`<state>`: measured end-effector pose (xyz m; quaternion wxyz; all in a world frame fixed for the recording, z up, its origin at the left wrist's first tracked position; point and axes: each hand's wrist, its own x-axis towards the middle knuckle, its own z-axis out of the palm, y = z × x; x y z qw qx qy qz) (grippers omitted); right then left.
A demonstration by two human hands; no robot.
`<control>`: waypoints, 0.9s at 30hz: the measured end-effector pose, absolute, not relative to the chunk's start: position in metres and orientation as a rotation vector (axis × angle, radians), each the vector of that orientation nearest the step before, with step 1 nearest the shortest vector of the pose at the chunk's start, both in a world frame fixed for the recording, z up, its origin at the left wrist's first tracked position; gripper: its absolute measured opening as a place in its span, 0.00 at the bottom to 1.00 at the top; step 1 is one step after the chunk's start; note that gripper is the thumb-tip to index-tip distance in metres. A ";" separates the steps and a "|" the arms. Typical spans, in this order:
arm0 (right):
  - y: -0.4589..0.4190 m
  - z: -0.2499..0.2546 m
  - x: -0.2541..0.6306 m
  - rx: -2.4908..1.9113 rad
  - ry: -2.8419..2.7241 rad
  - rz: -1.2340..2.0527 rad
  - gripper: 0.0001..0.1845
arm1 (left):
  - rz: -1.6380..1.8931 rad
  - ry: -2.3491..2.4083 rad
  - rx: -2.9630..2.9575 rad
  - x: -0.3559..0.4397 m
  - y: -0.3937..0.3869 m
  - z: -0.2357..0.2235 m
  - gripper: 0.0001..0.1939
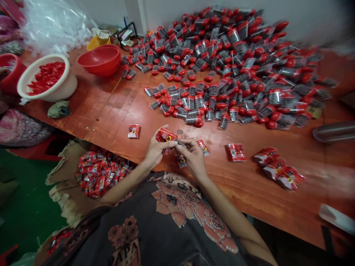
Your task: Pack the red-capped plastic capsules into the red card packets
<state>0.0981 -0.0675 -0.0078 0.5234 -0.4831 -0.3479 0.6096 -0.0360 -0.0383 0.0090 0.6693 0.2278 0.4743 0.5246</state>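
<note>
Fingers (163,146) of the left hand (155,149) curl around a glossy red-and-black foil sachet (166,135), and those of the right hand (192,155) pinch a small dark object (180,143) at its edge, too small to identify. Both hands work just above the near edge of a scuffed orange-red tabletop (111,118). The foil looks thin and slick, so a loose pinch could let the object slip and get lost among the loose red sachets (277,168) to the right. Anything sliding off the near edge could drop into the torn cardboard box (65,177) of sachets or reach the green floor (27,207). A careless elbow could also scatter the heap of clear, red-capped plastic tubes (222,74) at the far side.
</note>
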 end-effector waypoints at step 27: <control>-0.068 -0.023 0.172 -1.618 -1.414 1.265 0.15 | 1.094 0.940 0.284 -0.050 -0.029 -0.017 0.19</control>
